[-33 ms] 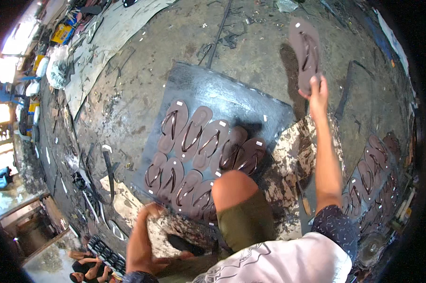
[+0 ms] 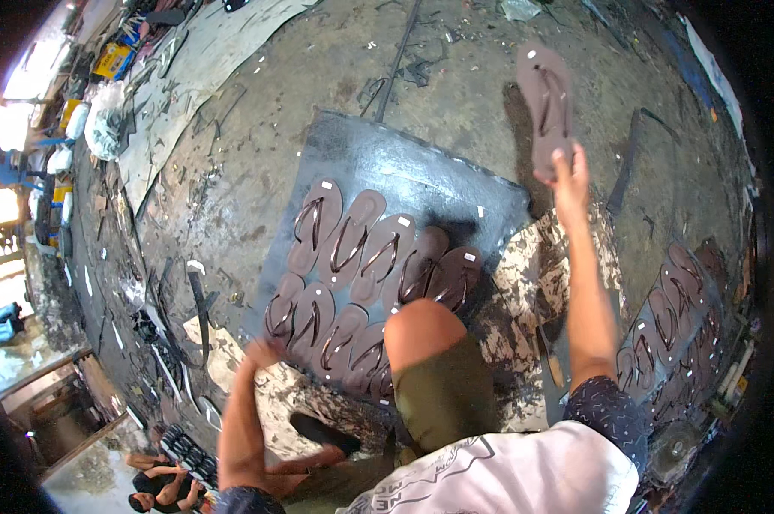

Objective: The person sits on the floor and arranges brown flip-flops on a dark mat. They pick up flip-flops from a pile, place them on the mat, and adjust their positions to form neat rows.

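At the upper right, my right hand [image 2: 570, 184] grips a brown flip-flop [image 2: 546, 86] by one end, its sole lifted over the floor and its strap showing. My left hand [image 2: 265, 351], smeared by motion, is beside the lower-left corner of a dark shiny sheet [image 2: 344, 146], close to another brown flip-flop [image 2: 282, 313]. Its fingers are too blurred to read. Several brown flip-flops [image 2: 385, 253] lie on that sheet in two rows, some with small white stickers. My knee [image 2: 426, 334] covers part of the lower row.
More brown flip-flops [image 2: 657, 330] are laid out at the right. A blotched cream and brown sheet [image 2: 533, 274] lies near my legs, with a dark oval piece [image 2: 323, 434] at the left. Dark scraps [image 2: 200, 308] litter the floor. Another person [image 2: 160, 488] is at the lower left.
My right hand has drawn the flip-flop slightly down and to the left. My left hand has moved up and a little left, nearer the row of flip-flops.
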The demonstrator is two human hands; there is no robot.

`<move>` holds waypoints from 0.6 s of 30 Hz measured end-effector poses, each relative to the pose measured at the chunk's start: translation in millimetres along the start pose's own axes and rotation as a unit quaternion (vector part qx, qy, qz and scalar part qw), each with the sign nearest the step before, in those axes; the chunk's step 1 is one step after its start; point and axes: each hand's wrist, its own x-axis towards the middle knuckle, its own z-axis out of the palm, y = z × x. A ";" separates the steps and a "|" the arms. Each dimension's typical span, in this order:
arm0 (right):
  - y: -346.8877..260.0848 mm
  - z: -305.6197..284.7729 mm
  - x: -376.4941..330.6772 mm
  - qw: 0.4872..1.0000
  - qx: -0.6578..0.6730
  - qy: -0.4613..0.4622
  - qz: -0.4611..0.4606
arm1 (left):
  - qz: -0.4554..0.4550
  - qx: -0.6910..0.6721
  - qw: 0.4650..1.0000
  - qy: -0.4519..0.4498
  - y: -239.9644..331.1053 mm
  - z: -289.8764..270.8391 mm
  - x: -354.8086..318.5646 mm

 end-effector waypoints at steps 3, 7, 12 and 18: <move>-9.7 38.9 -48.0 0.986 0.146 -0.059 0.051 | 0.015 -0.226 0.897 0.380 27.1 -231.9 2.2; -31.6 75.7 -71.0 0.986 0.156 -0.029 0.040 | 0.170 -0.146 0.845 0.485 120.1 -397.8 -8.9; -51.1 62.1 -62.1 0.998 -0.068 0.011 0.003 | 0.274 0.092 0.869 0.401 167.1 -393.9 112.4; -102.5 49.7 -56.3 0.972 -0.231 0.001 0.051 | 0.400 0.096 0.783 0.466 203.1 -380.7 240.1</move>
